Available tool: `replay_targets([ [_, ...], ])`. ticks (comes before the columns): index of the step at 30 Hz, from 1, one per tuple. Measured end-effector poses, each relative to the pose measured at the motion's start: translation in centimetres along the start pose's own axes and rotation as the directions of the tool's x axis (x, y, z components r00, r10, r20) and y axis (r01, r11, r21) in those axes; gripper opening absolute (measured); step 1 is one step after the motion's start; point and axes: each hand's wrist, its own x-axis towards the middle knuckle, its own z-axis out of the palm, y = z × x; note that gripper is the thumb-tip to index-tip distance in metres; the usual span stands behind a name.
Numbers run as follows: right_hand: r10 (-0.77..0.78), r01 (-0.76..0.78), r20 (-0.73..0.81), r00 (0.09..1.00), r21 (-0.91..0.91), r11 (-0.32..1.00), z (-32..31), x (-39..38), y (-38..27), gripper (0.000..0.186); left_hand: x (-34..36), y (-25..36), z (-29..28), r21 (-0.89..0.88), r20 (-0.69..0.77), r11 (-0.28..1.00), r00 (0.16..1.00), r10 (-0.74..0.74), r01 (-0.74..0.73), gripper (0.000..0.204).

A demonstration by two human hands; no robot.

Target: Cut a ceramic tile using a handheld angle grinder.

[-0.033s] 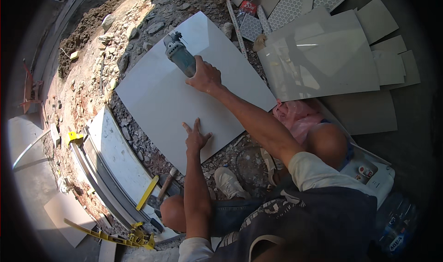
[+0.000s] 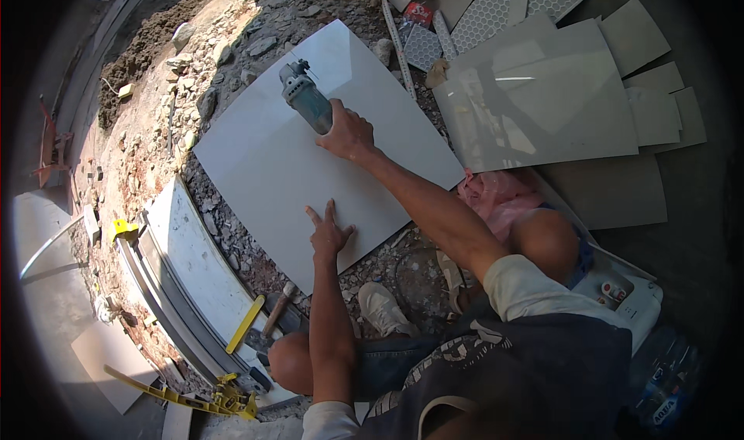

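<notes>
A large pale square tile (image 2: 267, 180) lies on broken rubble in front of me. My right hand (image 2: 347, 134) is closed around the rear body of a teal angle grinder (image 2: 310, 105). The grinder's grey head points to the far left, above the tile's upper part; its disc is seen nearly edge-on, and whether it touches the tile I cannot tell. Lower down, my left hand (image 2: 329, 235) rests on the tile near its close edge, fingers spread, holding nothing.
A manual tile cutter (image 2: 167, 308) with yellow parts lies at left, beside a hammer (image 2: 279, 310) and a yellow strip (image 2: 246, 325). Stacked tiles (image 2: 542, 107) spread at right. A pink plastic bag (image 2: 496, 196), a white container (image 2: 647, 300) and a water bottle (image 2: 663, 386) are near my right side.
The grinder and my right hand have shifted slightly to the right and nearer to me. My left hand stays in place on the tile.
</notes>
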Motion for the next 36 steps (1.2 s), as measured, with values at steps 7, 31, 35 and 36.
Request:
replay_targets([
  [7,0.062,-0.061,0.075,0.995,-0.017,0.998,2.2,-0.1,2.8,0.079,-1.9,-0.4,0.5,0.222,-0.083,0.975,0.996,0.031,-0.012,0.096],
  [31,0.074,-0.071,0.038,0.997,-0.053,0.996,4.2,-1.1,6.4,0.083,-2.0,0.0,0.0,0.2,0.05,0.98,0.999,-0.011,0.001,0.107],
  [35,0.074,-0.072,0.03,0.997,-0.062,0.995,4.4,-1.4,6.3,0.083,-2.1,-0.2,-0.1,0.198,0.053,0.98,0.999,-0.002,-0.009,0.109],
  [36,0.075,-0.074,0.019,0.997,-0.054,0.996,4.5,-1.4,6.3,0.083,-2.1,-0.3,-0.1,0.202,0.05,0.979,0.999,0.004,-0.014,0.109],
])
